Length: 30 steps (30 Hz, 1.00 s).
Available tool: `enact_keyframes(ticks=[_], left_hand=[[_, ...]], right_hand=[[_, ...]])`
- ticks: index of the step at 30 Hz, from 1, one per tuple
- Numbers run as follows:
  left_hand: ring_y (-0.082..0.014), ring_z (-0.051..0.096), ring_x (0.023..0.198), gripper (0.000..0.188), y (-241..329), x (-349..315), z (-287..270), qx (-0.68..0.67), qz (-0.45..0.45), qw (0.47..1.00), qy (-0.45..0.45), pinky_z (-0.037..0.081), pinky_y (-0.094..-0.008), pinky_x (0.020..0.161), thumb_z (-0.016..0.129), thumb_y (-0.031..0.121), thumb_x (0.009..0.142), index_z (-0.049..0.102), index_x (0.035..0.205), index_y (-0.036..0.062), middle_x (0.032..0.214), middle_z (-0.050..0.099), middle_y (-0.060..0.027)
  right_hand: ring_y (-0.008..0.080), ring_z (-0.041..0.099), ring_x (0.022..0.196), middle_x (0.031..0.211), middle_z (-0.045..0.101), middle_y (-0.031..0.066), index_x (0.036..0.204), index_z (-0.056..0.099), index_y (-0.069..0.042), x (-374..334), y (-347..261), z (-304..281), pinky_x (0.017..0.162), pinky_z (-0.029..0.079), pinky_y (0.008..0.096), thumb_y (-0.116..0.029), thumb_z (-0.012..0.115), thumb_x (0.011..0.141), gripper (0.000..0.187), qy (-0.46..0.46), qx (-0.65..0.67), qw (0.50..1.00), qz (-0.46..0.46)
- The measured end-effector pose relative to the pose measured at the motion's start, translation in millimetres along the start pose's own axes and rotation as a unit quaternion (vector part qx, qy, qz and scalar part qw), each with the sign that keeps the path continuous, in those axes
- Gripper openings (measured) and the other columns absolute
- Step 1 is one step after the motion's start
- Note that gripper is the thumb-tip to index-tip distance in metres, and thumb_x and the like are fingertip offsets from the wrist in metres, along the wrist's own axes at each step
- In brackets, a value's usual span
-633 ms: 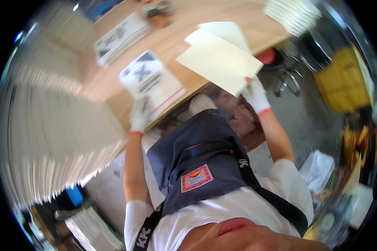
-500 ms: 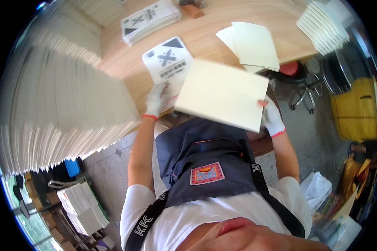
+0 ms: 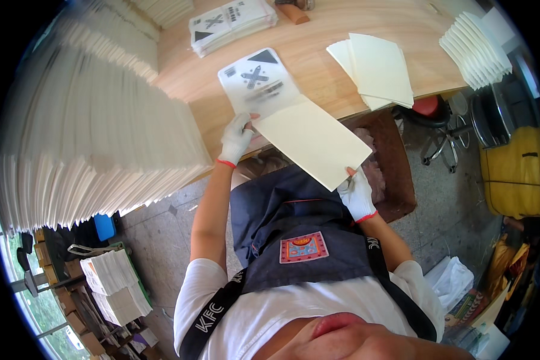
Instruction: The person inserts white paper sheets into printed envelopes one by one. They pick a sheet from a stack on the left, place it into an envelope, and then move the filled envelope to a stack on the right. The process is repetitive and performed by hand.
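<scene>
L hand (image 3: 236,139) grip pinches clear printed bag (image 3: 258,84) at mouth; R hand (image 3: 356,193) grip pinches cream card (image 3: 312,141) corner, card's far end at L grip, over table (image 3: 318,42).

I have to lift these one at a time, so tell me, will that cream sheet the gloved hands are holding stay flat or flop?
The cream sheet probably stays fairly stiff: held by the right hand at one corner, it shows no sag. It looks thin, so likely light. The left hand rests at its far end by the clear printed bag, which looks glossy and may slide.
</scene>
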<state>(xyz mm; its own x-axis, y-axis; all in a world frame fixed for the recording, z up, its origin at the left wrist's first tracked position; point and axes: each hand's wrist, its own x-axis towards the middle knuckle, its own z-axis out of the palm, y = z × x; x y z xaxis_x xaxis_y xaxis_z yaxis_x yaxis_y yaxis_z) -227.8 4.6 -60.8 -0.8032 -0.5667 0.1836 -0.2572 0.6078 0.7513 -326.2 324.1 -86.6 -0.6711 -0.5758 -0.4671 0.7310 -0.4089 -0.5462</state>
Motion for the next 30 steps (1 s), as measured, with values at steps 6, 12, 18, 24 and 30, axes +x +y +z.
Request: enact_keyframes(ticks=[6,12,18,24,30], left_hand=[[-0.0184,0.052,0.062,0.023,24.1,-20.5,13.8,0.063,0.106,0.986,0.112,0.043,-0.0284,0.058,0.049,-0.005,0.079,0.061,0.096,0.0053,0.078,0.054,-0.0082],[-0.0223,0.055,0.097,0.053,33.6,-37.6,108.3,-0.506,-0.152,0.784,0.325,0.048,-0.0342,0.082,0.054,0.008,0.085,0.027,0.131,0.0076,0.111,0.052,-0.0121],[-0.0216,0.056,0.094,0.035,22.2,-30.0,152.8,-0.764,-0.143,0.623,0.094,0.048,-0.034,0.08,0.047,0.023,0.091,0.043,0.121,0.0044,0.108,0.055,-0.0089],[-0.0221,0.058,0.092,0.029,-6.8,-78.9,196.1,-0.67,-0.198,0.715,0.018,0.049,-0.0324,0.076,0.046,0.02,0.092,0.047,0.117,0.0044,0.106,0.057,-0.0093],[-0.0227,0.06,0.089,0.025,-87.8,-129.0,236.1,-0.57,-0.305,0.743,0.172,0.051,-0.0309,0.073,0.046,0.018,0.093,0.05,0.113,0.0045,0.104,0.058,-0.0096]], right_hand=[[0.008,0.047,0.054,0.077,0.05,0.0001,0.114,0.043,-0.013,-21.8,1.1,38.7,0.044,0.039,0.0204,-0.009,0.041,0.092,0.023,-0.001,0.01,0.999,0.034],[0.0119,0.052,0.05,0.078,0.056,0.0056,0.112,0.043,-0.009,-41.9,1.7,45.5,0.043,0.037,0.0239,-0.016,0.044,0.094,0.019,-0.022,-0.041,0.998,0.029],[0.0134,0.057,0.054,0.082,0.058,0.0071,0.111,0.044,-0.009,-47.5,-5.4,33.8,0.043,0.042,0.0245,-0.017,0.047,0.093,0.02,-0.048,-0.067,0.996,0.038],[0.017,0.062,0.066,0.091,0.059,0.0089,0.113,0.046,-0.006,-37.2,11.3,24.8,0.056,0.054,0.0274,-0.016,0.048,0.092,0.023,-0.065,-0.116,0.989,0.068],[0.0241,0.057,0.097,0.107,0.054,0.0127,0.118,0.046,-0.002,41.9,82.2,41.9,0.083,0.052,0.0374,-0.014,0.045,0.093,0.028,-0.028,0.003,0.994,0.107]])
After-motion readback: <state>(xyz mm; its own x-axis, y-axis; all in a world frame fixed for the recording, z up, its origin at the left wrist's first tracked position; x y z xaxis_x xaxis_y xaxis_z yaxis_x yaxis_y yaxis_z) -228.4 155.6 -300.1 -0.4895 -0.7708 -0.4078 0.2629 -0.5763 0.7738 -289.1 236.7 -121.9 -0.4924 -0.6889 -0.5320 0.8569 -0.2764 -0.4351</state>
